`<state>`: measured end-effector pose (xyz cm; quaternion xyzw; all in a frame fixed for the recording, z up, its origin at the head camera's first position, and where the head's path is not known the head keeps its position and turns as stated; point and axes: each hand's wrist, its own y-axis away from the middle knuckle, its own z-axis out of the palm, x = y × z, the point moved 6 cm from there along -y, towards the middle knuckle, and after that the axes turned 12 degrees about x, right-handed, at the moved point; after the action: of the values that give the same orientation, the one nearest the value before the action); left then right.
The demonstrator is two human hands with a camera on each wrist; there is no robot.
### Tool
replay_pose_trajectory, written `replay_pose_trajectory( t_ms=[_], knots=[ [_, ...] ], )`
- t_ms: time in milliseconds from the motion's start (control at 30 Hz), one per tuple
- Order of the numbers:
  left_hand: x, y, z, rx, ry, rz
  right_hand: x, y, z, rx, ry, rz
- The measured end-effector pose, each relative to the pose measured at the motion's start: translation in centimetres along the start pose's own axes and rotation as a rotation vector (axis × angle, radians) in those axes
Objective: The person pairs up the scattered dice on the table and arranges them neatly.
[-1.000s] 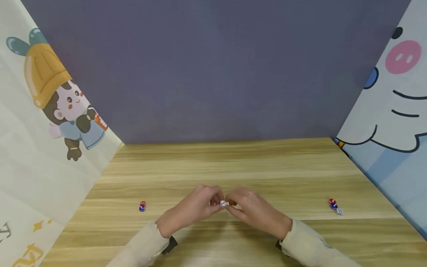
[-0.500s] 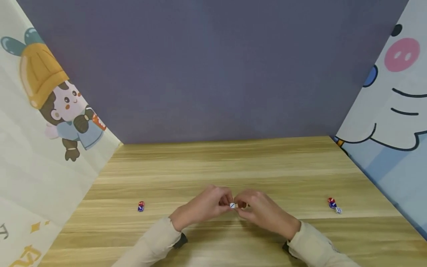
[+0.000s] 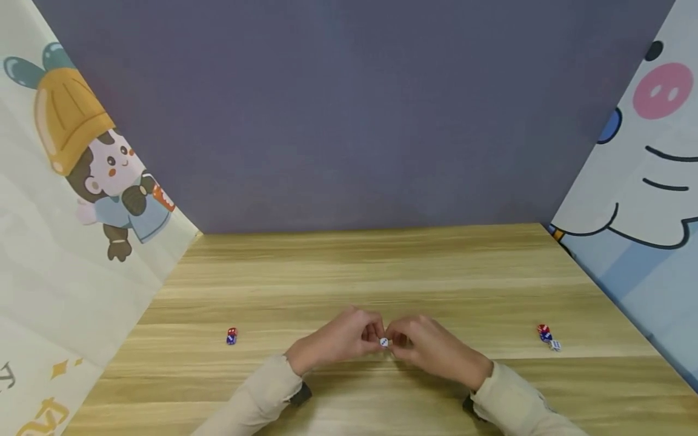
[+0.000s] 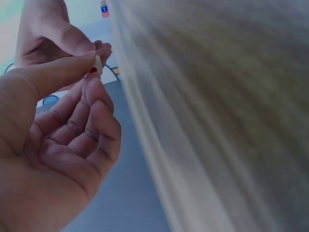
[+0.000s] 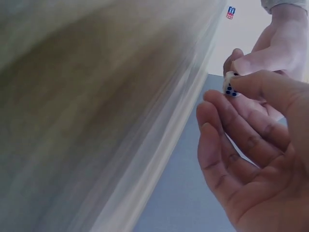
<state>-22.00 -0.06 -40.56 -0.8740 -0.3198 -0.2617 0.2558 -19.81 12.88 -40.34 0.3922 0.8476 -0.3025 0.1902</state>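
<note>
A small white die (image 3: pixel 384 342) with dark pips is up between both hands, over the middle of the table. My left hand (image 3: pixel 346 336) pinches it with thumb and index finger; a red pip shows on the die (image 4: pixel 98 66) in the left wrist view. From the other side the thumb and index finger of my right hand (image 3: pixel 433 349) pinch the same die (image 5: pixel 229 87), and dark blue pips show there. The fingertips of the two hands meet around it and cover part of its faces.
On the wooden table (image 3: pixel 371 272), a red die (image 3: pixel 232 331) and a blue die (image 3: pixel 231 340) lie together at left. At right are a red die (image 3: pixel 543 329), a blue die (image 3: pixel 546 338) and a white die (image 3: pixel 555 346). A grey panel (image 3: pixel 349 121) stands behind.
Both hands have moved a little to the right with the white die, then slightly nearer. The right fingertips have closed in on it. The dice at the sides have stayed put.
</note>
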Motion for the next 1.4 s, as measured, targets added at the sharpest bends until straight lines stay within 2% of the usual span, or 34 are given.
replay_pose_trajectory(
  t_ms=[133, 400, 567, 967, 1067, 1267, 1400],
  knots=[
    [-0.3, 0.0, 0.5, -0.007, 0.009, 0.0, 0.3, 0.1, 0.3, -0.034, -0.026, 0.031],
    [-0.2, 0.3, 1.4, -0.086, -0.02, 0.014, 0.3, 0.5, 1.0, -0.097, -0.01, 0.02],
    [-0.4, 0.4, 1.6, -0.083, -0.043, 0.003, 0.3, 0.5, 1.1, -0.098, 0.024, 0.016],
    [-1.0, 0.4, 1.7, -0.048, -0.023, -0.065, 0.1, 0.5, 1.1, -0.126, 0.009, 0.043],
    [-1.1, 0.4, 1.8, -0.041, 0.012, -0.087, 0.2, 0.5, 1.1, -0.124, 0.019, 0.037],
    [-2.0, 0.6, 2.0, -0.016, 0.177, -0.19, 0.5, 0.7, 1.0, -0.13, 0.019, 0.05],
    [-2.4, 0.6, 2.0, 0.009, 0.203, -0.21, 0.7, 0.6, 0.6, -0.138, 0.019, 0.084]
  ],
)
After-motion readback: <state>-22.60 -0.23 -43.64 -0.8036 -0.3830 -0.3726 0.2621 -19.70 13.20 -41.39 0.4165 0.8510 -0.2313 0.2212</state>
